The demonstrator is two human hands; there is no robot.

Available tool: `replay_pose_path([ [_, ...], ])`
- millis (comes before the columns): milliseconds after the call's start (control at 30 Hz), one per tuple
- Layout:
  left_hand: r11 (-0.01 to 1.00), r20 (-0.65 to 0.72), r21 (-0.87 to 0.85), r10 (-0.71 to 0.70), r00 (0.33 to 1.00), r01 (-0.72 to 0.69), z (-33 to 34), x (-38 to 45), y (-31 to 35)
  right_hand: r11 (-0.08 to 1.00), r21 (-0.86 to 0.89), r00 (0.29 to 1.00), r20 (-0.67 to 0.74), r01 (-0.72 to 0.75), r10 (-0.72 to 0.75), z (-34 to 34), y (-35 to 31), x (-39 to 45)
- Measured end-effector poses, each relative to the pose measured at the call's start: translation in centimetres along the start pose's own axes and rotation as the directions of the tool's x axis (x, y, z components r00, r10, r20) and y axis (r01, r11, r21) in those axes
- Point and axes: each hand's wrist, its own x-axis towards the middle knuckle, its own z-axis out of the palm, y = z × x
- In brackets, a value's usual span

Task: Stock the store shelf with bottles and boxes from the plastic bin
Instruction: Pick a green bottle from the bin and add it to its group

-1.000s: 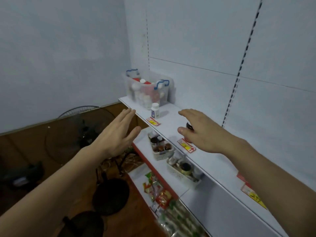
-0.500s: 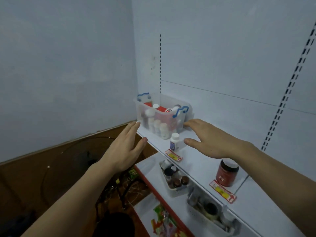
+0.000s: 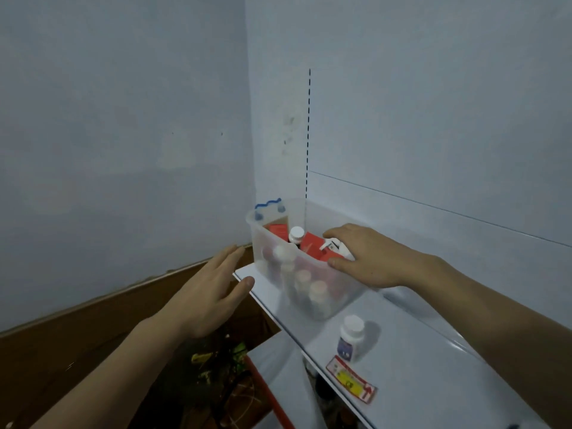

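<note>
Now that my right hand [image 3: 368, 258] has crossed from the shelf into the clear plastic bin [image 3: 309, 274] at the white shelf's [image 3: 433, 351] far end, fingers spread over a red box [image 3: 312, 246] and gripping nothing, the next pick begins, my left hand [image 3: 210, 292] open beside the shelf's edge.

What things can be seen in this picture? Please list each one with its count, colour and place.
plastic bin: one, clear with a blue handle, at the far end of the shelf by the corner
boxes: at least two, red, inside the bin
bottles in the bin: several, white caps, exact count cannot be told through the wall
small bottle: one, white with a blue label, upright on the shelf, apart from the bin
price tag: one, red and yellow, on the shelf's front edge
shelf: one, white
left hand: open, fingers spread, beside the shelf end, holding nothing
right hand: open, reaching over the bin onto a red box
</note>
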Motion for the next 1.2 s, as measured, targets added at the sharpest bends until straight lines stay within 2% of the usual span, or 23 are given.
replay_pose_path([
  [133,0.994,0.061,0.051,0.091,0.994,-0.094,-0.9,5.4,-2.3,1.000,0.011,0.999,0.048,-0.023,0.023,1.0,1.3,4.1],
  [300,0.962,0.056,0.082,0.257,0.965,-0.261,-0.7,13.3,-5.6,0.996,-0.029,0.994,0.062,-0.084,0.085,2.7,2.9,10.3],
  [400,0.947,0.068,0.087,0.306,0.950,-0.311,-0.1,17.8,-6.3,0.992,-0.002,0.988,0.087,-0.125,0.125,4.1,3.2,15.0],
  [600,0.938,0.147,-0.082,0.345,0.927,-0.337,3.2,25.9,-5.9,0.978,0.001,0.973,0.104,-0.207,0.206,7.9,4.3,23.4],
  [733,0.929,0.078,-0.165,0.349,0.934,-0.333,4.4,28.7,-6.2,0.978,-0.083,0.971,0.131,-0.189,0.199,10.6,5.6,25.2],
  [867,0.936,0.002,-0.209,0.291,0.957,-0.284,5.1,30.2,-6.4,0.970,-0.097,0.973,0.051,-0.221,0.227,10.8,6.4,25.7],
  [933,0.927,-0.020,-0.257,0.277,0.961,-0.273,5.6,30.7,-6.2,0.964,-0.009,0.964,-0.003,-0.267,0.267,10.3,6.6,25.3],
  [1033,0.891,-0.072,-0.339,0.297,0.952,-0.303,5.8,31.0,-5.6,0.921,0.248,0.924,-0.165,-0.301,0.346,9.1,7.0,24.3],
  [1100,0.871,-0.066,-0.364,0.330,0.942,-0.331,5.9,31.1,-5.6,0.855,0.456,0.882,-0.258,-0.249,0.394,8.2,6.7,23.9],
  [1200,0.857,-0.019,-0.399,0.348,0.937,-0.326,5.8,31.1,-5.6,0.755,0.639,0.873,-0.274,-0.148,0.403,7.6,5.6,23.9],
])
